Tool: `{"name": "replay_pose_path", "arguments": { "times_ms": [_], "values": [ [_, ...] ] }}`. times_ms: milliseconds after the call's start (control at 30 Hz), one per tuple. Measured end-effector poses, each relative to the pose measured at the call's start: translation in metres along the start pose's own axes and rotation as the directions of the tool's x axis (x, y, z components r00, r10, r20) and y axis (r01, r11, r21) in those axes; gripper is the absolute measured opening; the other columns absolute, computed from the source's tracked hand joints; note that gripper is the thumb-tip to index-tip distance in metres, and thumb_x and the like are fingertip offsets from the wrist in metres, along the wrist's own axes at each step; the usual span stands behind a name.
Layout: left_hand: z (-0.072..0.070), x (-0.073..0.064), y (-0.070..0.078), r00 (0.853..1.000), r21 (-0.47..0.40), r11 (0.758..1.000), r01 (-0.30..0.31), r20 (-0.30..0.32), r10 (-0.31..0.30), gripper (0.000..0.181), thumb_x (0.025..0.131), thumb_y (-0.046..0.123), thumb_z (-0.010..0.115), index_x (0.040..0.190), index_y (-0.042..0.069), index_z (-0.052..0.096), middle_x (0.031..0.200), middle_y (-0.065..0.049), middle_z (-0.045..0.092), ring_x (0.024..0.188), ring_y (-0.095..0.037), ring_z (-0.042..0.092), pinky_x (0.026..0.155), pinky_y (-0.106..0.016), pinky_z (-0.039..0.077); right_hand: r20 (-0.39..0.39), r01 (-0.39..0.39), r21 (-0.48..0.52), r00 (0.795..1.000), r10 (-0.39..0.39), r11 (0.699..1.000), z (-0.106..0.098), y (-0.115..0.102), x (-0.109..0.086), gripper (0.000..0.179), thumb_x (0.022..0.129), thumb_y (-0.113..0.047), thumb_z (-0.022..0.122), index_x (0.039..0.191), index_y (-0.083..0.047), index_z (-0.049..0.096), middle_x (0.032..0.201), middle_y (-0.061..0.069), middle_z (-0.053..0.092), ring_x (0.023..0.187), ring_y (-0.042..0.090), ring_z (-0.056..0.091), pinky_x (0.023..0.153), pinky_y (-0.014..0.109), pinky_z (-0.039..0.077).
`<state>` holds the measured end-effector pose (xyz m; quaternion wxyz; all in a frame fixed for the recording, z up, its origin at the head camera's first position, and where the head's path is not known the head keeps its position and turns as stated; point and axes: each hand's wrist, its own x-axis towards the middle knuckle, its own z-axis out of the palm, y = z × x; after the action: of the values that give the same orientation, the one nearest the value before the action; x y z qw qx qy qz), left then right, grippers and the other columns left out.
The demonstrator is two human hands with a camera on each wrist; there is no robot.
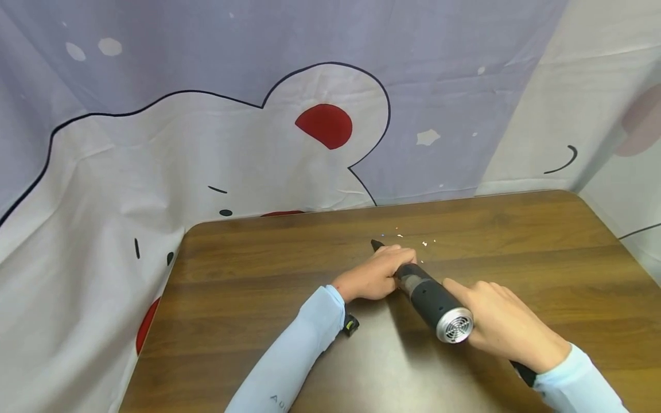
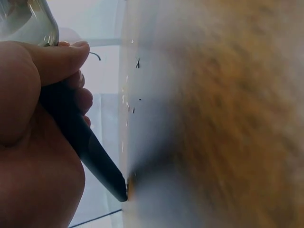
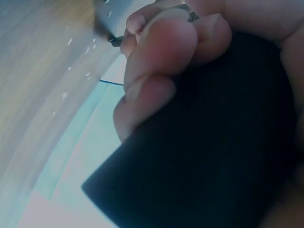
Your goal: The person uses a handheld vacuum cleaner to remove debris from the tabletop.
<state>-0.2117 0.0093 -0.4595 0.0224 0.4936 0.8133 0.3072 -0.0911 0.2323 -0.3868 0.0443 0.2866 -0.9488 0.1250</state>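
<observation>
A black handheld vacuum cleaner slants over the wooden table, its silver vented end facing me. My left hand grips the front of it, fingers wrapped round the narrow black nozzle just ahead of the clear section. The slanted nozzle tip is right at the tabletop in the left wrist view. At the rear, my right hand holds the vacuum, its fingers curled round a dark part that fills much of the right wrist view. Several tiny white scraps lie scattered beyond the left hand, close to the nozzle.
The brown wooden table has rounded far corners. A printed curtain in lilac and white hangs right behind its back edge and down its left side. More pale cloth hangs at the right.
</observation>
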Motion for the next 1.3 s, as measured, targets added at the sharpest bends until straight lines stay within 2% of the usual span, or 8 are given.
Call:
{"name": "replay_pose_path", "arguments": {
  "times_ms": [300, 800, 1133, 1300],
  "values": [
    [0.001, 0.01, -0.002, 1.0, -0.003, 1.0, -0.022, 0.005, 0.022, 0.03, 0.076, 0.006, 0.068, 0.09, 0.024, 0.049, 0.091, 0.017, 0.049, 0.092, -0.003, 0.043, 0.091, -0.028, 0.03, -0.001, -0.023, -0.007, 1.0, 0.023, 1.0, -0.002, 0.003, 0.0, 0.037, 0.062, -0.006, 0.071, 0.09, -0.02, 0.05, 0.055, -0.014, 0.04, 0.044, 0.004, 0.037, 0.042, 0.027, 0.034],
    [0.004, 0.028, -0.007, 0.999, -0.005, 0.999, -0.05, 0.005, 0.05, 0.036, 0.069, -0.003, 0.064, 0.092, 0.021, 0.049, 0.094, 0.013, 0.05, 0.094, -0.005, 0.044, 0.092, -0.028, 0.031, 0.007, -0.067, -0.015, 0.998, 0.067, 0.998, -0.004, 0.008, -0.001, 0.037, 0.062, -0.007, 0.071, 0.091, -0.019, 0.05, 0.056, -0.013, 0.042, 0.045, 0.006, 0.039, 0.042, 0.027, 0.035],
    [0.005, 0.036, -0.009, 0.999, -0.024, 0.999, -0.036, 0.036, 0.037, 0.033, 0.076, -0.003, 0.063, 0.094, 0.021, 0.048, 0.098, 0.012, 0.049, 0.096, -0.006, 0.043, 0.091, -0.028, 0.03, 0.012, -0.085, -0.004, 0.996, 0.085, 0.996, -0.005, 0.012, 0.0, 0.038, 0.062, -0.01, 0.074, 0.091, -0.019, 0.051, 0.057, -0.013, 0.043, 0.046, 0.006, 0.04, 0.044, 0.029, 0.036],
    [0.005, 0.039, -0.009, 0.998, -0.038, 0.998, -0.04, 0.04, 0.042, 0.034, 0.075, -0.004, 0.062, 0.094, 0.021, 0.048, 0.097, 0.012, 0.049, 0.096, -0.005, 0.043, 0.092, -0.027, 0.03, 0.009, -0.091, -0.009, 0.996, 0.091, 0.996, -0.006, 0.012, -0.001, 0.036, 0.064, -0.013, 0.075, 0.091, -0.02, 0.051, 0.057, -0.014, 0.043, 0.046, 0.006, 0.04, 0.044, 0.028, 0.035]
  ]
}}
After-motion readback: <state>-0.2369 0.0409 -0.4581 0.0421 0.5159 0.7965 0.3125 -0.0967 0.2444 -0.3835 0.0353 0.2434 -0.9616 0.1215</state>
